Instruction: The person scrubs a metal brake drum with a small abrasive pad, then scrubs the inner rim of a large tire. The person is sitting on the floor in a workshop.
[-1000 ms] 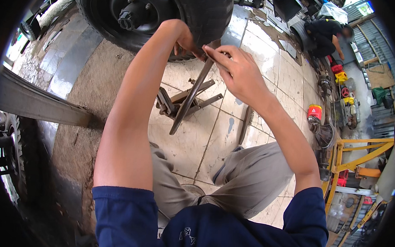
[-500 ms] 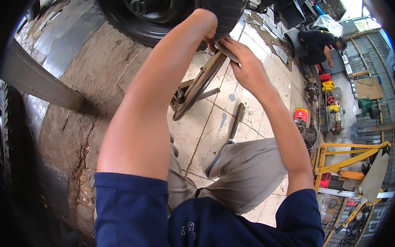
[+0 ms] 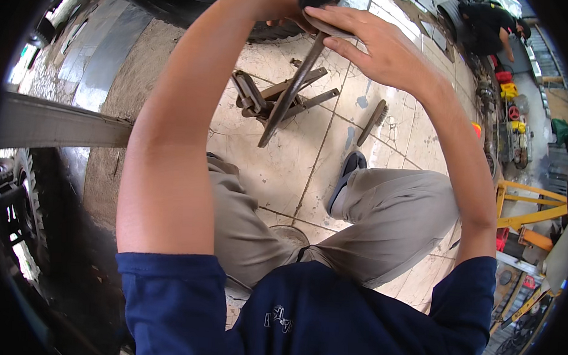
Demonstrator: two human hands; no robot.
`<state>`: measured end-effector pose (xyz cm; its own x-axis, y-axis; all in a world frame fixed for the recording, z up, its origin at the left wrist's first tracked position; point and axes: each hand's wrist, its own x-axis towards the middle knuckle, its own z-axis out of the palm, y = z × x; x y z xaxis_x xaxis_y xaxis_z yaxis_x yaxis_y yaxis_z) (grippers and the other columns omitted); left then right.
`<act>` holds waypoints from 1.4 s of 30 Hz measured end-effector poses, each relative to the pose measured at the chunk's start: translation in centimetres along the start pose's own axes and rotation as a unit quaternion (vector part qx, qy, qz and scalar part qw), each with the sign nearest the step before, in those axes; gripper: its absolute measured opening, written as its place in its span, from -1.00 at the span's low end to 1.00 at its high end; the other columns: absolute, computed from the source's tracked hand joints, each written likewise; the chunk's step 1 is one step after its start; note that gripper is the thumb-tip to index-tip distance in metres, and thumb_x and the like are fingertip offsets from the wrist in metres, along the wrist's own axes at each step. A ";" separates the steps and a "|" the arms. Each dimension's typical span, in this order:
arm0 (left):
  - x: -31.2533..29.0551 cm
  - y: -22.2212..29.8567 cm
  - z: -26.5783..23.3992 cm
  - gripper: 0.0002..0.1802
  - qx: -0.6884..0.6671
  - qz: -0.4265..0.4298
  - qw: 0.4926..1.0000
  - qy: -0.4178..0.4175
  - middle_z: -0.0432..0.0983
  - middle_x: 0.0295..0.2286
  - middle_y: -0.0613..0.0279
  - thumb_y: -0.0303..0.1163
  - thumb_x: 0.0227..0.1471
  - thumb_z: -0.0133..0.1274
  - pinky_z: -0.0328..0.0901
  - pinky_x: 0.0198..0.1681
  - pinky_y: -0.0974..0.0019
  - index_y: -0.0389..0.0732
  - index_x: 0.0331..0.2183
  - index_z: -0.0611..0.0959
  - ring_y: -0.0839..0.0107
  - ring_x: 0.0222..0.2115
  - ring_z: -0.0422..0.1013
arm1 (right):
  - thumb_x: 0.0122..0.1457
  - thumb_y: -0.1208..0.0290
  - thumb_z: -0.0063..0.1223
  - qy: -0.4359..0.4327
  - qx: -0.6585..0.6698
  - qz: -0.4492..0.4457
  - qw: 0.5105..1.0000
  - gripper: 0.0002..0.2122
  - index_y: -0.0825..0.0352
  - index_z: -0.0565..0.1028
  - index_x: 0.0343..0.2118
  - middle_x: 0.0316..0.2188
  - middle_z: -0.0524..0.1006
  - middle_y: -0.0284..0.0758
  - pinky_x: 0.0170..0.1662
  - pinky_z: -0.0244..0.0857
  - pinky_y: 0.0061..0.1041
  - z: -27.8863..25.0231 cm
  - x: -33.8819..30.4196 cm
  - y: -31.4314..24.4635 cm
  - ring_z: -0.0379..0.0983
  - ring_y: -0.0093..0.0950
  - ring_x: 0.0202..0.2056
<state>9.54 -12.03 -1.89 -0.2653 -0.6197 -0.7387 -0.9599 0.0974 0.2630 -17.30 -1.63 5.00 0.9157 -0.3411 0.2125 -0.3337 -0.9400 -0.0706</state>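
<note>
A long dark metal bar (image 3: 291, 93) slants down from my hands, with a flat grey rounded piece (image 3: 339, 30) at its upper end. My right hand (image 3: 388, 53) holds this end, fingers stretched along the grey piece and thumb below. My left hand (image 3: 288, 20) is at the top edge, mostly cut off and hidden by its wrist; its visible fingers are curled close to the bar's top, and what they grip is unclear. Behind the bar, a dark folding metal frame (image 3: 252, 96) rests on the tiles. A wire brush (image 3: 372, 123) lies to its right.
A large black tyre (image 3: 171, 17) stands at the upper left. A grey metal post (image 3: 61, 123) reaches in from the left. Another person (image 3: 486, 28) crouches at the upper right, near red and yellow containers (image 3: 507, 90). A yellow metal frame (image 3: 533, 217) stands at right.
My view has shifted, so the tyre sits higher and is mostly cut off. Both hands have moved toward the top edge with the bar; more of the folding frame shows.
</note>
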 end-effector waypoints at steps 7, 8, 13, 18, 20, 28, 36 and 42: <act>1.2 -0.2 -0.3 -0.41 -0.066 -0.007 0.998 0.003 0.50 0.13 0.19 0.05 0.28 -0.07 0.37 0.14 0.02 -0.01 0.22 0.50 0.22 0.11 0.42 | 0.37 0.21 -0.03 0.085 0.015 -0.007 0.996 -0.59 0.13 0.45 0.25 0.20 0.44 -0.07 0.29 0.24 -0.21 2.4 -1.3 1.2 0.38 -0.11 0.21; 1.5 -0.5 -0.3 -0.40 -0.079 -0.007 0.997 0.005 0.50 0.14 0.17 0.06 0.29 -0.08 0.38 0.13 0.01 -0.01 0.23 0.49 0.21 0.11 0.42 | 0.35 0.33 0.00 0.077 0.032 -0.012 0.996 -0.57 0.20 0.42 0.27 0.23 0.42 -0.06 0.31 0.20 -0.21 2.1 -1.4 1.2 0.36 -0.09 0.23; 3.6 -3.4 0.8 -0.36 -0.144 0.000 0.989 0.041 0.45 0.18 0.09 0.12 0.31 -0.09 0.44 0.10 -0.03 0.02 0.28 0.43 0.17 0.14 0.43 | 0.36 -0.05 -0.01 0.187 0.016 -0.005 0.982 -0.57 0.01 0.54 0.17 0.09 0.54 -0.12 0.18 0.38 -0.23 4.2 -1.6 0.9 0.49 -0.15 0.12; 1.0 0.9 2.1 -0.31 -0.193 0.007 0.981 -0.018 0.35 0.27 0.22 0.19 0.34 -0.28 0.26 0.24 -0.01 0.05 0.32 0.35 0.29 0.19 0.39 | 0.37 -0.01 -0.01 0.163 0.006 -0.020 0.986 -0.60 0.05 0.59 0.13 0.06 0.57 -0.13 0.19 0.38 -0.19 4.0 -1.5 2.0 0.47 -0.16 0.15; 0.5 0.6 2.1 -0.34 -0.170 0.038 0.985 -0.018 0.34 0.28 0.25 0.17 0.34 -0.24 0.26 0.26 0.03 0.06 0.31 0.37 0.31 0.20 0.37 | 0.42 0.00 -0.09 0.140 0.076 0.007 0.987 -0.59 0.09 0.56 0.16 0.14 0.52 -0.07 0.23 0.33 -0.15 4.1 -1.0 2.8 0.42 -0.13 0.21; 1.3 0.9 1.7 -0.37 -0.148 0.005 0.989 -0.008 0.42 0.23 0.31 0.07 0.29 -0.13 0.36 0.12 0.16 0.01 0.28 0.44 0.40 0.11 0.46 | 0.45 0.03 -0.16 0.040 0.084 -0.007 0.996 -0.56 0.09 0.44 0.28 0.30 0.37 -0.12 0.41 0.08 -0.14 2.3 -0.7 2.4 0.22 -0.14 0.35; -0.4 1.2 1.7 -0.38 -0.065 0.019 0.998 -0.007 0.45 0.21 0.24 -0.09 0.28 -0.06 0.35 0.19 0.12 -0.03 0.30 0.39 0.36 0.09 0.49 | 0.45 0.16 -0.11 0.083 0.120 0.006 0.989 -0.63 0.13 0.53 0.20 0.24 0.44 -0.17 0.38 0.08 -0.14 3.6 -0.2 0.7 0.24 -0.15 0.33; -1.2 1.7 1.4 -0.37 -0.015 0.009 1.000 -0.007 0.45 0.21 0.20 0.08 0.29 -0.07 0.39 0.13 0.06 0.00 0.26 0.45 0.34 0.13 0.47 | 0.46 0.14 -0.15 0.072 0.123 0.000 0.990 -0.62 0.13 0.52 0.21 0.27 0.44 -0.23 0.40 0.06 -0.12 4.0 -0.4 2.3 0.22 -0.22 0.36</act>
<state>8.07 -10.02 -1.35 -0.2848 -0.6068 -0.7421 -0.9515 0.0850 0.2957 -17.50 -3.70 0.83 0.8681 -0.3532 0.3488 -0.2523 -0.9191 -0.3027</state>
